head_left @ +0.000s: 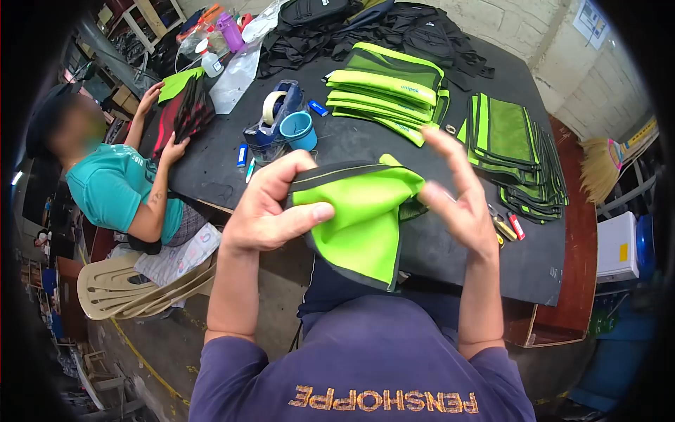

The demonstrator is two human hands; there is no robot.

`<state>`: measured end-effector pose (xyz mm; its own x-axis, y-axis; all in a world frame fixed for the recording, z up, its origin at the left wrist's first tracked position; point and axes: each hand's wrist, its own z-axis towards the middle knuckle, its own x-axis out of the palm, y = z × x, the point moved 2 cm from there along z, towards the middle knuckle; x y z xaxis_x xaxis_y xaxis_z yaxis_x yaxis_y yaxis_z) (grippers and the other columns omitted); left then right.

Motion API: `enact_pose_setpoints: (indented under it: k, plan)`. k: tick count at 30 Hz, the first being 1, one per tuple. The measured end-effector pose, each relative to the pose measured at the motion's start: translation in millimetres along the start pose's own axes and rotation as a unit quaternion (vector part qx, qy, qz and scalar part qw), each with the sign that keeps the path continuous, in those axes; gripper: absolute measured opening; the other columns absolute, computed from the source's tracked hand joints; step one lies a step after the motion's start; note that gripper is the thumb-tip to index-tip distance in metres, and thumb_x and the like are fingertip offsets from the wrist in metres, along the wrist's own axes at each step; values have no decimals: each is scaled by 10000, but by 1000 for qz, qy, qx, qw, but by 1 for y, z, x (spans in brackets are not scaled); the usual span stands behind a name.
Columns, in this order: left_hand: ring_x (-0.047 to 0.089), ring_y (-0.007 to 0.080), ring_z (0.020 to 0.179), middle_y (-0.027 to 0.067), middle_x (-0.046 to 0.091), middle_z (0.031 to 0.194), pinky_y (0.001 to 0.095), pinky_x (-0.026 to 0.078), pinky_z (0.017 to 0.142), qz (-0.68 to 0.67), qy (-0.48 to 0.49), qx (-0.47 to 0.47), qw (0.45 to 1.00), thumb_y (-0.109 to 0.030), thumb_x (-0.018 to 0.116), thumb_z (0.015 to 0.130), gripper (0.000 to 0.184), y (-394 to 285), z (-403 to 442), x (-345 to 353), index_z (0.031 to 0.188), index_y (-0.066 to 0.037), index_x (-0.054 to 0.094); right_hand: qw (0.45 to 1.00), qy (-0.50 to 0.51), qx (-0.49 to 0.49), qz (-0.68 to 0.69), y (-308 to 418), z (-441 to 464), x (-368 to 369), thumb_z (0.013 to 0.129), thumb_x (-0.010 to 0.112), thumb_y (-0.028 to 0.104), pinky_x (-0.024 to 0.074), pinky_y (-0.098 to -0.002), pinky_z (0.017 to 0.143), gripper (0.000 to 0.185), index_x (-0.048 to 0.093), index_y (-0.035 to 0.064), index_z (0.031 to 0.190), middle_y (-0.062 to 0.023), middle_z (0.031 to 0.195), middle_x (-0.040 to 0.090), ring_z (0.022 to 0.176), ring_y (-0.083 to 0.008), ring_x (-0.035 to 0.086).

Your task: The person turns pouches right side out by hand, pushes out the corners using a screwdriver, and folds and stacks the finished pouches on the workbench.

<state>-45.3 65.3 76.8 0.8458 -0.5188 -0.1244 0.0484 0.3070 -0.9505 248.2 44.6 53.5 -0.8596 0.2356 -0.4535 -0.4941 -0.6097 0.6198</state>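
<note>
My left hand pinches the green fabric near its dark edging, probably the firmest hold on something soft, light; my right hand is spread.

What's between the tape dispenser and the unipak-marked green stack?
Head view: a small blue item lies between the tape dispenser and green stack; a blue cup stands nearer the wearer.

Green fabric obstructs; a passage runs between bucket and pouch stack.
</note>
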Motion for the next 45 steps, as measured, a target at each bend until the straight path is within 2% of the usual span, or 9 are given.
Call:
enact_pose_setpoints:
  k: [6,9,17,20,26,29,32,37,45]
  plan:
    - [624,149,923,36,670,994,313,490,873,30,127,16,991,-247,877,831,425,-9,16,-4,1092,0,651,946,323,3,-33,40,20,14,810,832,128,530,-385,869,389,663,31,1148,-101,1036,705,926,-246,689]
    - [632,120,984,54,685,1080,295,505,851,341,-253,239,873,-302,867,869,529,-13,7,8,1218,17,630,993,-4,97,-62,49,8,18,796,802,113,531,-449,803,362,657,36,1119,-153,1015,676,971,-362,672]
    - [625,142,1035,94,669,1241,328,516,914,-175,-282,-8,943,-260,818,922,540,55,8,58,1336,0,588,990,106,-71,-65,80,-16,55,798,801,23,562,-385,840,459,657,44,1233,-158,1059,701,986,-281,711]
    - [618,134,1034,64,673,1197,318,518,902,-268,-328,17,906,-175,786,938,424,64,3,60,1284,-6,607,974,-115,-129,-150,103,-16,21,799,776,-5,567,-400,890,524,636,39,1303,-175,1095,703,1084,-293,708]
    - [649,185,1055,89,676,1160,328,528,916,-37,-236,86,967,-114,784,907,396,57,-1,76,1247,0,617,997,-78,7,3,59,-24,22,728,826,23,566,-419,843,485,666,41,1185,-128,1039,690,941,-354,684]
    - [654,204,1142,119,663,1267,337,530,971,220,-272,40,936,-120,758,929,449,59,3,60,1324,20,596,997,-79,-25,10,54,-32,16,720,837,36,564,-420,815,455,677,46,1146,-120,1030,691,917,-346,684]
    - [660,203,1124,121,661,1218,329,531,974,314,-309,217,871,-103,802,874,547,49,11,75,1353,17,565,992,-98,-67,-51,48,-29,19,716,840,43,558,-402,792,383,681,49,1064,-116,1011,695,894,-321,688]
    - [684,285,1091,135,695,1125,393,540,940,286,-335,232,867,-71,842,775,560,15,-1,85,1281,-18,609,972,-115,-133,-156,50,-28,11,721,839,54,559,-411,795,343,666,59,1018,-120,1009,696,896,-318,690]
    - [555,139,835,20,559,928,323,525,833,100,-298,133,940,-52,824,798,503,48,14,84,1257,-19,621,985,-117,-123,20,59,-32,42,728,801,-1,546,-413,801,327,580,60,961,-136,1021,708,878,-313,667]
